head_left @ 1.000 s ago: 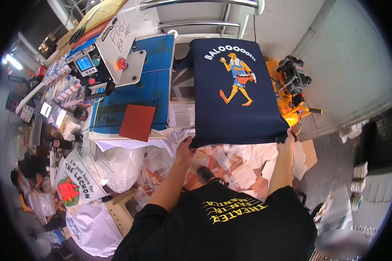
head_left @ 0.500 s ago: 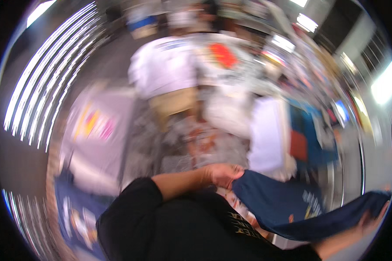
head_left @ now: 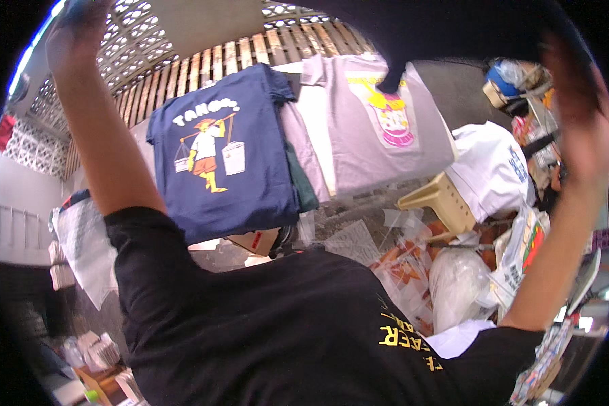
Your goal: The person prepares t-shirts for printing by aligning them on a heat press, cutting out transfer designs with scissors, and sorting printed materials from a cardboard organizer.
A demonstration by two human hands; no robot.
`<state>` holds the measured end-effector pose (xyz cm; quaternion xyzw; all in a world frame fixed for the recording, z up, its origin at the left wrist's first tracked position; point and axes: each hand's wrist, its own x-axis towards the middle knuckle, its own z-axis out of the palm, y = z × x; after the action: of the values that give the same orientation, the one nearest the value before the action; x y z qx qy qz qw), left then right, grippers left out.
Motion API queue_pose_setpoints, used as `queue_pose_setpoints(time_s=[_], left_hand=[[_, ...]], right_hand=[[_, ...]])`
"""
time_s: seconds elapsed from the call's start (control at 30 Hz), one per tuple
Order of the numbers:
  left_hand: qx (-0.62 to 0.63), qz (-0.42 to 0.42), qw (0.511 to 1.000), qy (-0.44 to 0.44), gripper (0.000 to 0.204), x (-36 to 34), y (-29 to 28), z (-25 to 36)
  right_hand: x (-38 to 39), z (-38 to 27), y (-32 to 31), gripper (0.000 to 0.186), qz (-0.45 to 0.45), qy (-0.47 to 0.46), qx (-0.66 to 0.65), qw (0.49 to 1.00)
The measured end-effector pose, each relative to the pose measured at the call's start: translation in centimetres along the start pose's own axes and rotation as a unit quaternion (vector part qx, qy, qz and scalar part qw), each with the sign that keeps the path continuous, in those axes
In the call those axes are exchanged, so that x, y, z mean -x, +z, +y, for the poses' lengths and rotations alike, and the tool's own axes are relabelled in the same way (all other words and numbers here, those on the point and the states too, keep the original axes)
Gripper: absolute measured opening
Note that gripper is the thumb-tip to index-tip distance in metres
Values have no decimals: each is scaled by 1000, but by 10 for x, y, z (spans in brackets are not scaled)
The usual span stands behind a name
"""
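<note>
Both my arms are raised wide apart. A dark navy T-shirt (head_left: 453,30) hangs across the top of the view, close to the camera and partly cut off. My left hand (head_left: 78,40), at the upper left edge, is closed on a dark piece of it. On the right, my right hand (head_left: 582,128) is blurred and grips the shirt's other side. Below the raised cloth lies a navy printed T-shirt (head_left: 250,149), spread flat with a figure carrying buckets on it. Beside it is a mauve T-shirt (head_left: 345,149) with a yellow and pink print.
Wooden slats (head_left: 250,51) run behind the spread shirts. A beige plastic stool (head_left: 446,203) carries a white T-shirt (head_left: 490,166). Clear plastic bags (head_left: 457,277) lie on the floor near it. Stacked goods (head_left: 98,352) stand at the lower left.
My view has swung round toward the spread shirts. Both hands have risen from low at the right to high and wide apart, lifting the navy T-shirt with them.
</note>
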<state>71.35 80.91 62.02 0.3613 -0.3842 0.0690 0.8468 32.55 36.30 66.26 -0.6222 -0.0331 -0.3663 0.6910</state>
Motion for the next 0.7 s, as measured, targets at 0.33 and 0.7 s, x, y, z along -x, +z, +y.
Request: queue_pose_setpoints(time_s=[0.33, 0.7], left_hand=[[-123, 231, 950, -171, 29, 112, -234, 72], [-333, 572, 532, -528, 18, 588, -268, 80]], right_hand=[[-4, 339, 144, 42, -43, 442, -170, 880], [288, 440, 106, 41, -174, 622, 87, 759]])
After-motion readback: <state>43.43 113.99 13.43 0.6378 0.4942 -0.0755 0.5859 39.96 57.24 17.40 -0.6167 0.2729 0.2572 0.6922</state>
